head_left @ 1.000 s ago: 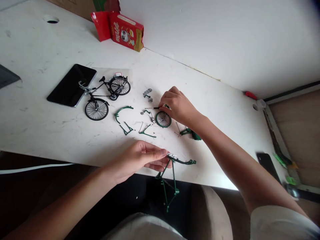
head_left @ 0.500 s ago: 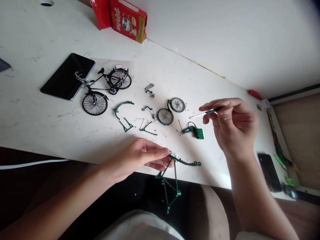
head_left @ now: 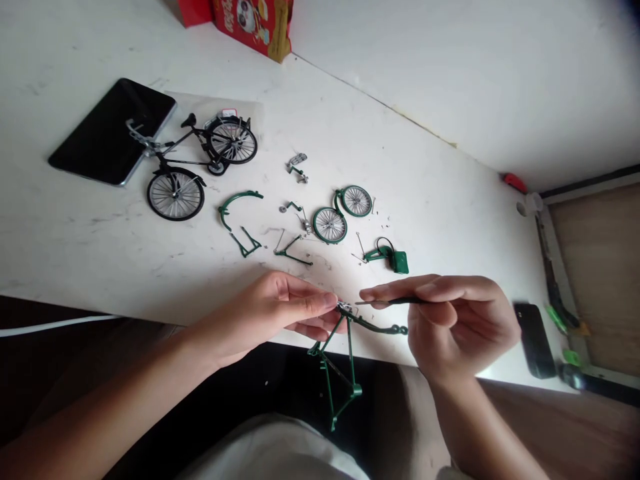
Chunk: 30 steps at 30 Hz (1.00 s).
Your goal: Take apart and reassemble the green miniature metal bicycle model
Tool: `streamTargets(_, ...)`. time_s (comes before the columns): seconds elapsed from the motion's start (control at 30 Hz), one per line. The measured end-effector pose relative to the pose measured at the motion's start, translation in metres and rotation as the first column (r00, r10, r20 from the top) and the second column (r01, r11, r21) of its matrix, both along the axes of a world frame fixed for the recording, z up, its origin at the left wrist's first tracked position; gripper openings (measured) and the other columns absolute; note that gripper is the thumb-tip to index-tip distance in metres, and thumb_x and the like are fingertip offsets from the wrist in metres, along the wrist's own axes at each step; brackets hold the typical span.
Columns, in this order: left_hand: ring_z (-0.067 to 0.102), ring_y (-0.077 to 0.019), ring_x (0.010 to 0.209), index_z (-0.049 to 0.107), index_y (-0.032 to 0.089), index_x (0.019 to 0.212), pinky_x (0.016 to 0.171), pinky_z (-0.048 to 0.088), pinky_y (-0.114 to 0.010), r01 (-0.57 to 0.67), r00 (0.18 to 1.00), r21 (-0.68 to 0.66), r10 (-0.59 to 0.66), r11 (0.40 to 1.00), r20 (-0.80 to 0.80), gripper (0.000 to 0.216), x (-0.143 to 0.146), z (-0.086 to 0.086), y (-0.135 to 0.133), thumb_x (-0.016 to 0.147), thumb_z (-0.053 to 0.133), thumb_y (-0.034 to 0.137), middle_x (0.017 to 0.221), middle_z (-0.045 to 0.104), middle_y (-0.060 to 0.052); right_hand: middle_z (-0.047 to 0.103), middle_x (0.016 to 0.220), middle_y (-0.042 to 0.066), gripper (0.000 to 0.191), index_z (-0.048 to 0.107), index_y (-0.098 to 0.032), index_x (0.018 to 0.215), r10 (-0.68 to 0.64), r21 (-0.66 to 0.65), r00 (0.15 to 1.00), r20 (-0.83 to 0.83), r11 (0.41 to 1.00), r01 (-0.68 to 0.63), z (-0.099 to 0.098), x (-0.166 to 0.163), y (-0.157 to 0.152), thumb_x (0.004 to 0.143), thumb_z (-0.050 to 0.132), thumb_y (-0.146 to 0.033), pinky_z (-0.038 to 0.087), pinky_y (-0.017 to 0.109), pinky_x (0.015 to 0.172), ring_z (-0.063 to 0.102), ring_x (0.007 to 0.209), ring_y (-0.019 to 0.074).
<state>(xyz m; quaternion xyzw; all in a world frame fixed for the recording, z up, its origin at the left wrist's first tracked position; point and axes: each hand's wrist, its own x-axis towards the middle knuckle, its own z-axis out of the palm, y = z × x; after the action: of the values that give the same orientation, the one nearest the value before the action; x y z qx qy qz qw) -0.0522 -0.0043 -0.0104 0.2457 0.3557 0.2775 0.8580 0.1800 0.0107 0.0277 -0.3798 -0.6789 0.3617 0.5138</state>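
Head view: left hand (head_left: 283,308) pinches one angular green frame (head_left: 351,350); right hand (head_left: 457,327) grips one slim tool (head_left: 403,301); two round, spoked green wheels (head_left: 330,225) lie farther.

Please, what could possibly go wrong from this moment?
The thin tool in the right hand points toward the left thumb, so a slip might poke it. The green frame, held by the left hand, extends past the edge of the table in this view; if dropped, it could fall off.
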Motion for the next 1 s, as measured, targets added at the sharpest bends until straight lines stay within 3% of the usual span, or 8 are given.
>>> streamTargets(0.1,0.081,-0.0229,0.099,0.088,0.014,0.108,0.091,0.066,-0.032,-0.007,1.000,-0.001,0.007,1.000,0.007,0.039,0.0001,0.0005,0.0000,0.090,0.087,0.049,0.109,0.086,-0.015,0.087,0.093,0.005,0.009,0.074,-0.021,0.110,0.033,0.067,0.999,-0.021,0.997,-0.031,-0.0049,-0.0018,-0.0009,0.104,0.073,-0.029,0.070,0.037,0.057,0.086,0.078,0.0245)
streamTargets(1.0,0.082,-0.0208,0.098,0.088,0.019,0.108,0.091,0.067,-0.030,-0.001,1.000,0.009,0.001,1.000,0.019,0.029,-0.0011,0.0023,0.0007,0.094,0.085,0.045,0.107,0.087,-0.011,0.086,0.096,0.007,0.010,0.075,-0.018,0.113,0.062,0.095,0.998,0.020,0.993,-0.064,-0.0094,-0.0008,-0.0030,0.105,0.070,-0.018,0.073,0.037,0.060,0.087,0.082,0.0258)
